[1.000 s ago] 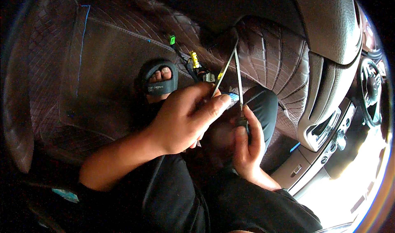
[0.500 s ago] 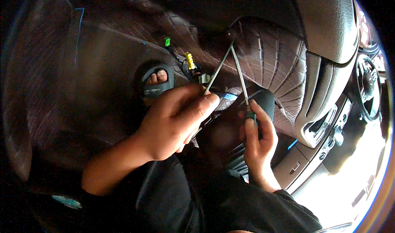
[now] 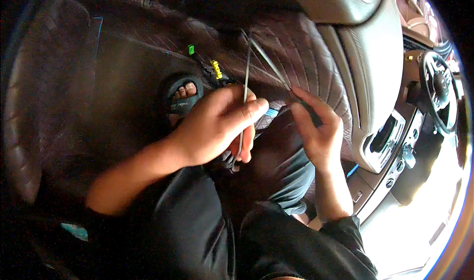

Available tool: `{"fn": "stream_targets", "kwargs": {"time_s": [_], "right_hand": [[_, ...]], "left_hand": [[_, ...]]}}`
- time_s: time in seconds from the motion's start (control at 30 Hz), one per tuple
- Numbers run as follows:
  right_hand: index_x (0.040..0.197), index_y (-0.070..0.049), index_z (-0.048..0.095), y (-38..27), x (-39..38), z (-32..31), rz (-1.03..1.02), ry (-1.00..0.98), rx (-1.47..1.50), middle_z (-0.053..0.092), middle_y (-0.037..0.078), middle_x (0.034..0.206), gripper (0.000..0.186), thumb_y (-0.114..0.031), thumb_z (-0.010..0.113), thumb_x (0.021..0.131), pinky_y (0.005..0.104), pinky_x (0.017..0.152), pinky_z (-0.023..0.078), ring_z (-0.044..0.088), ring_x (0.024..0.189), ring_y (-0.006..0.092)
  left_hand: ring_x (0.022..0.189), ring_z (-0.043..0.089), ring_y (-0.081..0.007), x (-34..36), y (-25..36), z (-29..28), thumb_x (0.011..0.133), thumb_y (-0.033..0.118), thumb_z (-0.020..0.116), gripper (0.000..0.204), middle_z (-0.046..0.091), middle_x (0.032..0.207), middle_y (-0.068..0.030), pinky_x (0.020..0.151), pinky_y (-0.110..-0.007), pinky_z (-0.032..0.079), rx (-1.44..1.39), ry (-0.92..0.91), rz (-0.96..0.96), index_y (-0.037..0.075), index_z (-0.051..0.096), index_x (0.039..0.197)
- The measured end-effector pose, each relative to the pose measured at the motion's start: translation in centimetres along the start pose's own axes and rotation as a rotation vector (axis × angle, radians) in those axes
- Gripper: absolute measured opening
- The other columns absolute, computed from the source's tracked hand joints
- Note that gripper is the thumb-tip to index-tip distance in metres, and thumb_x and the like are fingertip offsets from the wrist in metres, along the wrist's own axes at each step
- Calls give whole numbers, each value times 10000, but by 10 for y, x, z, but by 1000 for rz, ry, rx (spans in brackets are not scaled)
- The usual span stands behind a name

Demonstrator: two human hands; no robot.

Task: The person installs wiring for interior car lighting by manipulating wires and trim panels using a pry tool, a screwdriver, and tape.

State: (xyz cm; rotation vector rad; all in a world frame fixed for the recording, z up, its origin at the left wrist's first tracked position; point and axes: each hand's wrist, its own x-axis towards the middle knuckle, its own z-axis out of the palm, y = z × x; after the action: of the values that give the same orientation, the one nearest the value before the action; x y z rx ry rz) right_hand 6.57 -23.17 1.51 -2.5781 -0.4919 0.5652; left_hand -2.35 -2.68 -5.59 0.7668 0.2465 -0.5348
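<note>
My right hand [image 3: 318,127] grips the dark handle of a slim tool with a long metal shaft [image 3: 270,61], which points up and to the left. A thin pale cord [image 3: 247,65] meets the shaft near its tip and runs down to my left hand [image 3: 219,119]. That hand is closed on the cord between thumb and fingers, and a loose length hangs below it. Beyond both hands is a dark seat with a quilted cover [image 3: 291,47]. Whether the cord is hooked on the tip I cannot tell.
A yellow connector [image 3: 216,69] and a green tag [image 3: 191,49] are on dark wiring beyond my left hand. A sandalled foot [image 3: 185,96] stands left of them. At the right are a beige console [image 3: 375,77] and a steering wheel [image 3: 438,89].
The view has shifted. My right hand has risen and the tool leans further left. The cord now hangs more upright past my left hand, with its loose part showing below.
</note>
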Motion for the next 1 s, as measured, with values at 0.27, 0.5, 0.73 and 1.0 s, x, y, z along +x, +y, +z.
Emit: {"fn": "stream_targets", "kwargs": {"time_s": [0.27, 0.5, 0.73, 1.0], "right_hand": [[1172, -69, 722, 5, 24, -24, -50, -53, 68, 724, 113, 1012, 276, -158, 682, 914, 289, 883, 489, 636, 945, 139], [1179, -81, 710, 27, 14, -8, -83, -68, 81, 702, 179, 1160, 313, -97, 716, 866, 384, 1019, 460, 651, 1140, 291], [1208, -48, 691, 21, -2, -10, 5, -91, 55, 705, 165, 1160, 339, -33, 675, 870, 378, 1013, 463, 659, 1122, 290], [1167, -1, 700, 55, -32, -55, 223, -182, 127, 741, 150, 1051, 307, -12, 657, 863, 308, 749, 523, 690, 805, 179]], "left_hand": [[605, 680, -202, 22, -2, 20, 1031, 346, 515, 263, 640, 712, -59, 565, -319, 570, -37, 92, 12, 85, 508, 1003], [613, 680, -193, 28, -13, 21, 1027, 288, 541, 235, 635, 718, -59, 577, -302, 571, -81, 79, 93, 72, 494, 947], [636, 669, -151, 26, -13, 14, 1020, 323, 566, 247, 665, 730, -42, 555, -247, 509, -102, 4, 62, 94, 484, 977], [654, 625, -98, 25, -18, 10, 1011, 316, 595, 246, 659, 768, -37, 577, -226, 485, -179, -76, 86, 86, 507, 1012]]}}
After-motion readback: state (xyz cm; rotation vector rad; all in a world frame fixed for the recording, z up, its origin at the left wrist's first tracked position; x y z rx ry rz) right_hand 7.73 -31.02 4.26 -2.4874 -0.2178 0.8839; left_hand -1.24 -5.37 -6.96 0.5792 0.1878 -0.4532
